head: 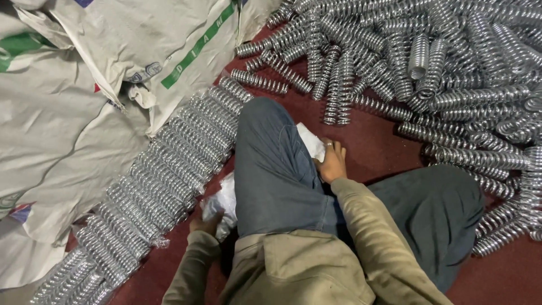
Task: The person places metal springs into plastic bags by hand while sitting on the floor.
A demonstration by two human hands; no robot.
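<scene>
White crumpled cloth (pixel 221 204) is clutched in the left hand (pixel 204 224); its other end is pinned under the right hand (pixel 332 162), knee between. Left: a row of bagged steel coil springs (pixel 164 181); beyond: a loose spring pile (pixel 429 68).

Two hands were at work, left hand (pixel 204 224) and right hand (pixel 332 164); one white plastic sheet (pixel 224 199); springs (pixel 451 68) lay too many to count.

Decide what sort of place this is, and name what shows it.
Probably a workshop or factory floor: a loose heap of metal coil springs, a neat row of springs laid on the red floor, and woven sacks.
</scene>
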